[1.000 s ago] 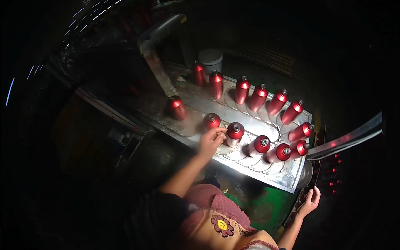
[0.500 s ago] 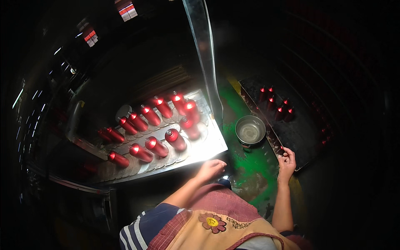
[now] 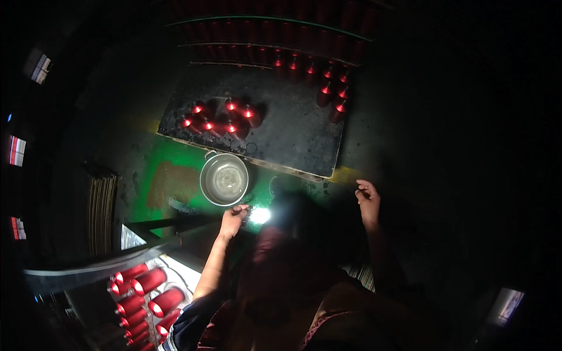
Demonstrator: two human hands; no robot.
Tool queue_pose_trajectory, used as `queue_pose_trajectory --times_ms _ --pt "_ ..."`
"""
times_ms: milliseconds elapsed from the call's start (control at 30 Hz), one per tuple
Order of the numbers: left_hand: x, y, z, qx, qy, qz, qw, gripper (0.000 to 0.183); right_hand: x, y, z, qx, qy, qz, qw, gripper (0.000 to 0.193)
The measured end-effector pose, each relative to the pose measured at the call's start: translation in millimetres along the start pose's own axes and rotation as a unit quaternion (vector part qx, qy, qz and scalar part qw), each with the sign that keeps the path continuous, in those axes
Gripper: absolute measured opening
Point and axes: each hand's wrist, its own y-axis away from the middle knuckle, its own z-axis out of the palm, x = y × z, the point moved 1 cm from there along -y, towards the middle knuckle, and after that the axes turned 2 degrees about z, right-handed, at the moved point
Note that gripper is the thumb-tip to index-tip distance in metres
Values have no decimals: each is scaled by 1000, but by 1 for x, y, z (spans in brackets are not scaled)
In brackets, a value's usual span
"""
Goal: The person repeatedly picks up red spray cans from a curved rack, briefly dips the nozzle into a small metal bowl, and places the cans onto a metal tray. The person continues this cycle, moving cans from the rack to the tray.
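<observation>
My left hand [image 3: 235, 221] is near the rim of a round metal pot [image 3: 224, 179] on the green floor. Its fingers are curled together, and what they hold, if anything, is too small to make out. Right beside the fingertips glares a white bright spot [image 3: 260, 215]; whether it is a lamp or a reflection I cannot tell. My right hand [image 3: 367, 200] hangs in the air to the right, fingers loosely bent and apart, with nothing visible in it. Red metallic bottles [image 3: 231, 126] with narrow necks stand in a cluster on a low dark platform [image 3: 287, 137] ahead.
More red bottles [image 3: 326, 93] stand at the platform's right edge, with dim rows of red shapes [image 3: 252, 52] behind. At lower left, several red bottles [image 3: 148, 281] rest on a lit bench beside a curved clear strip [image 3: 99, 268]. A ribbed brown stack [image 3: 102, 202] stands left.
My view has turned right, from the lit bench toward the dark platform. My left hand has moved from the bench edge to beside the pot. My right hand has left the platform edge, its fingers looser.
</observation>
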Motion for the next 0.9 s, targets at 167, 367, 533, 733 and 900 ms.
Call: queue_pose_trajectory --times_ms 167,367,533,733,900 --pt "121 -140 1 -9 -34 -12 999 24 5 -89 17 -7 101 81 992 36" --pt "210 -258 57 -107 -99 98 985 22 4 -221 59 -12 201 -93 975 43" --pt "226 -353 143 -135 -324 293 889 42 65 -343 79 6 223 -115 968 49" --pt "227 -462 299 -157 -391 486 766 66 122 -425 101 43 250 -96 963 57" --pt "211 -495 365 -113 -443 504 733 64 113 -406 94 123 390 -257 876 42"
